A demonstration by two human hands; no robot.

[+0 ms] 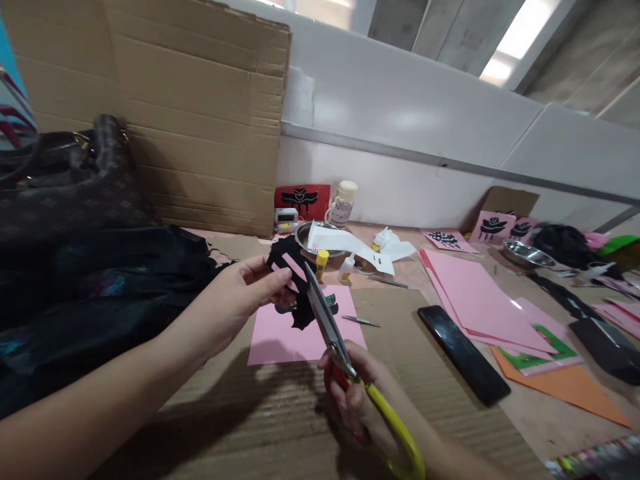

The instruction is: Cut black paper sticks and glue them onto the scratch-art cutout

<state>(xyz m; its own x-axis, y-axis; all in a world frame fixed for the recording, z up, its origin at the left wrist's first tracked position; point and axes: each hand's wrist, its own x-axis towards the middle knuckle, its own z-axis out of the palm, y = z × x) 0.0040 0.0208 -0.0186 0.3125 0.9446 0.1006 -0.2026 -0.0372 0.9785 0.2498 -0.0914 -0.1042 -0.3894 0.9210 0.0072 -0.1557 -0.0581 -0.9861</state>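
My left hand (239, 293) pinches a black paper cut-out (290, 267) with pink strips showing through it, held up over a pink sheet (280, 337) on the table. My right hand (357, 397) grips yellow-handled scissors (330, 330), fingers closed through the loops. The blades point up and away and meet the cut-out's right edge. A black shape with green bits lies on the pink sheet under the cut-out.
A black phone (463, 353) lies right of the pink sheet, beside stacked pink, green and orange papers (480, 307). A metal bowl (313, 240), glue bottles and a white strip sit behind. Dark bags (75, 267) crowd the left; cardboard (175, 113) leans on the wall.
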